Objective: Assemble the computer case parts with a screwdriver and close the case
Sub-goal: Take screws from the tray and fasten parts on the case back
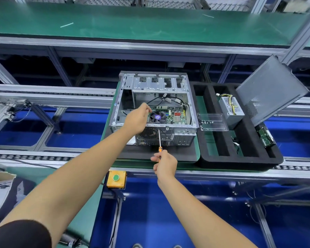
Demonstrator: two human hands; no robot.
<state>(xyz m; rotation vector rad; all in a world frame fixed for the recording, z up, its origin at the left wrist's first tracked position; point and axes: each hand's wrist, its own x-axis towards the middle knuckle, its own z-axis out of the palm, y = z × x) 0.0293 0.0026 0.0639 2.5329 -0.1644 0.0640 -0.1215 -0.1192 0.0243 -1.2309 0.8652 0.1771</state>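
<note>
An open grey computer case (168,81) lies on a dark foam pad, its motherboard and CPU fan (157,116) showing inside. My right hand (166,164) grips the orange handle of a screwdriver (159,138), whose shaft runs up to the case's rear top rail near the fan grille. My left hand (138,119) reaches into the case beside the CPU fan, fingers curled; whether it holds anything is hidden. The grey side panel (270,90) leans upright at the right.
A black foam tray (240,160) right of the case holds a power supply (231,109), a clear plastic part (213,121) and a green circuit board (266,138). A yellow box with a green button (116,178) sits at the bench's front edge. Conveyor rails run left and right.
</note>
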